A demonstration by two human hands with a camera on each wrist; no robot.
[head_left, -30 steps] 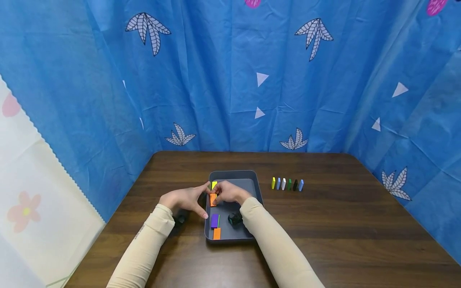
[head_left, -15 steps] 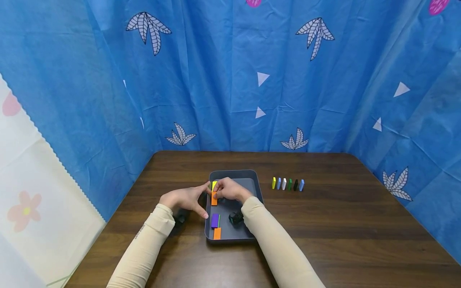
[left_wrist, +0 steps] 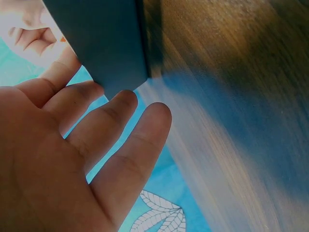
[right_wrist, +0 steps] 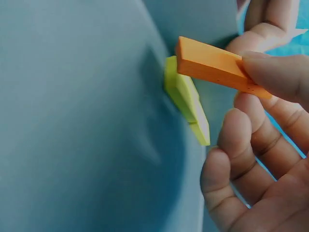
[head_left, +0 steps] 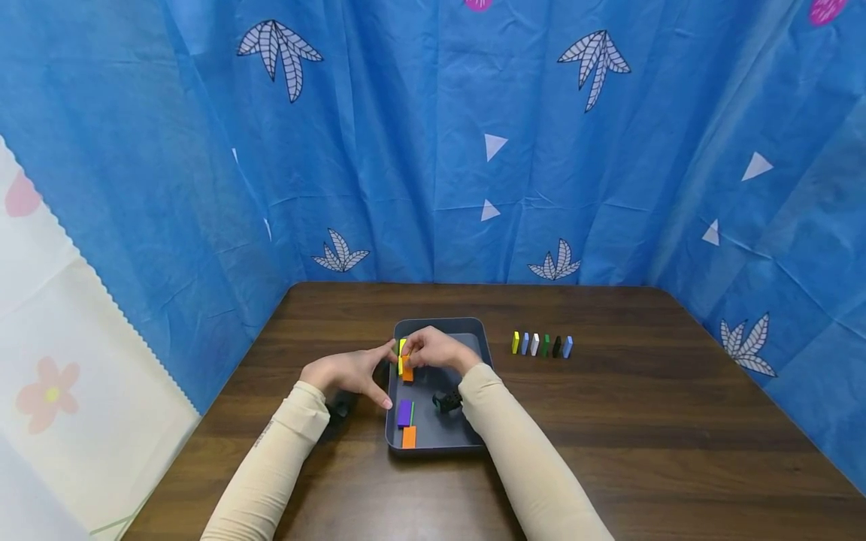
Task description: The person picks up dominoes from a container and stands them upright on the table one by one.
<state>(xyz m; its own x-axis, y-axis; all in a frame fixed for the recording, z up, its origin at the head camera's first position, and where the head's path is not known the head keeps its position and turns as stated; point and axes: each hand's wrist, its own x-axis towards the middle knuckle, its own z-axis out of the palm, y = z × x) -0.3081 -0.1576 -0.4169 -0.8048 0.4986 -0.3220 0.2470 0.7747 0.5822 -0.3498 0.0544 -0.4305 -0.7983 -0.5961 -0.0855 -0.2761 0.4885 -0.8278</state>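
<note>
Between thumb and fingertips, my right hand (head_left: 440, 351) pinches an orange wooden block (right_wrist: 210, 59) inside the dark grey tray (head_left: 433, 436). Just beyond it, yellow blocks (right_wrist: 186, 94) stand along the tray's left side; in the head view they show as a yellow strip (head_left: 401, 364). My left hand (head_left: 348, 372) is at the tray's left edge, thumb and forefinger spread apart. In the left wrist view its fingers (left_wrist: 113, 118) lie nearly straight against or very near the outer wall (left_wrist: 104, 43). Nearer me in the tray lie a purple block (head_left: 404, 413), a thin green piece (head_left: 412, 413) and another orange block (head_left: 409, 437).
Right of the tray a row of several small blocks stands on the wooden table (head_left: 643, 406): yellow (head_left: 516, 343), light blue, white (head_left: 534, 345), green, black (head_left: 556, 346) and light blue. A blue curtain (head_left: 433, 150) hangs behind the table.
My right hand has moved slightly away from me and to the right with the orange block. More of the yellow blocks now shows beside it. The left hand stays in place.
</note>
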